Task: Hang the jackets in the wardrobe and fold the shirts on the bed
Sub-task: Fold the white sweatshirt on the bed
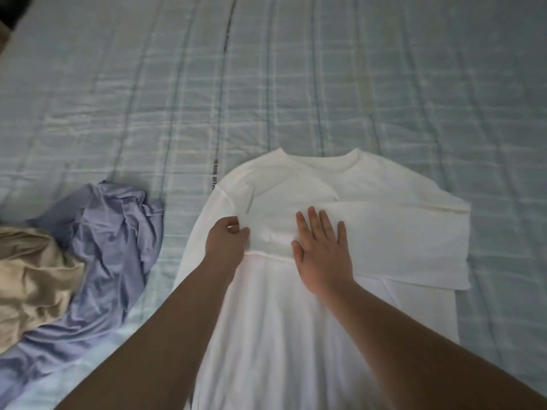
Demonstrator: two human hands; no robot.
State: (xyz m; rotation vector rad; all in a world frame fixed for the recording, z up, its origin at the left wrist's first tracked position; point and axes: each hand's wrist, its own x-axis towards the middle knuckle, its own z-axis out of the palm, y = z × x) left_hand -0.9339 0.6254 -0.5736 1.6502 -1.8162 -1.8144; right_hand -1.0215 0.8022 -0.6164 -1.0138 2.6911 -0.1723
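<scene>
Two bare forearms (pixel 165 335) come up from the bottom edge of the frame and lie over the lower part of a white shirt (pixel 399 238). This shirt is spread flat on the bed (pixel 296 84) at centre and lower centre, with its round collar toward the top of the frame and its hem running out of view at the bottom edge.

At the shirt's left edge, the left hand (pixel 226 241) pinches the cloth between thumb and curled fingers, close to a sleeve seam. Just beside it, the right hand (pixel 322 250) rests open and flat on the chest, fingers spread. A layer of cloth lies across the chest toward the right, ending in a straight edge at right of centre.

A short line of dark print (pixel 213 176) runs along a stripe of the pale blue checked bedcover (pixel 414 84), touching the shirt's upper left edge. It is too small and blurred to read.

At lower left a crumpled lavender garment (pixel 118 232) sits with a beige garment (pixel 32 267) heaped on its left side. Only a narrow strip of bedcover separates the lavender one from the shirt. The upper half of the frame is all bedcover, and a wide band of it runs down the right side.
</scene>
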